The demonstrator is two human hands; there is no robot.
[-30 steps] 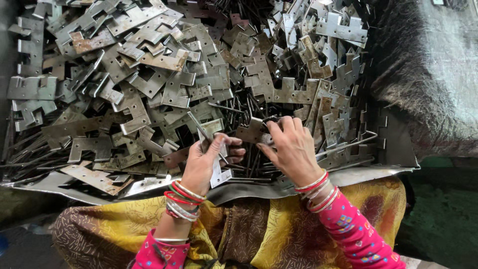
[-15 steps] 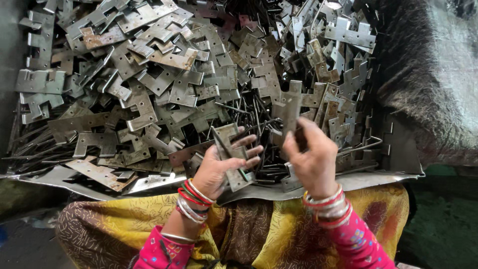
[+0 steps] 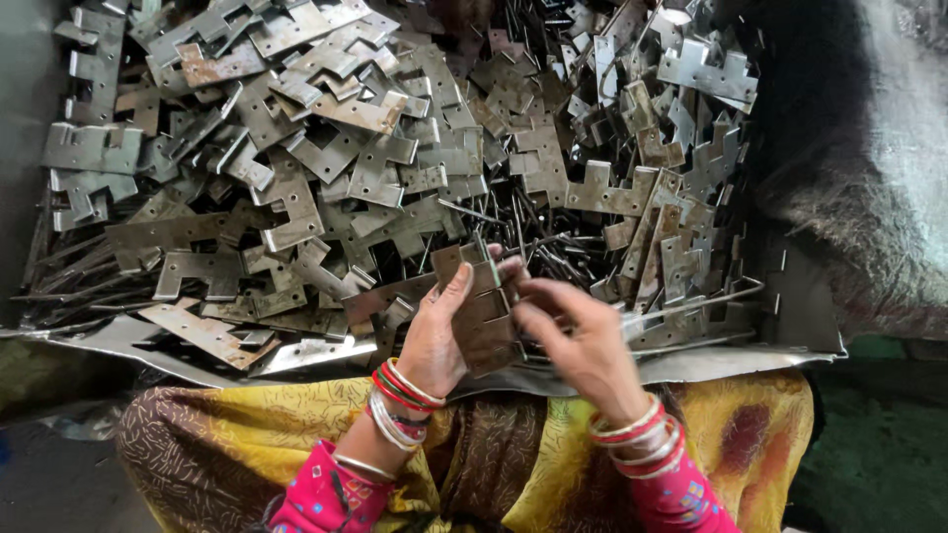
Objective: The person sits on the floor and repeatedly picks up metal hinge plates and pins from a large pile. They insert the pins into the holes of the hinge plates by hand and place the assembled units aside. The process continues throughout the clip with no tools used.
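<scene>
Head view looks down on a heap of flat grey stamped-steel hinge leaves spread over a bent sheet-metal tray, with thin dark steel pins strewn through the middle of the heap. At the heap's near edge, the left hand is closed around a rusty-brown notched steel hinge plate, thumb laid across its face and the plate standing nearly upright. Touching that plate from the other side, the right hand has its fingers curled narrow at the plate's edge; whether it pinches a pin I cannot tell. Such a plate is likely stiff, fairly light and hard (with sharp stamped edges), so it is best gripped by the flat faces, clear of the knuckle notches.
</scene>
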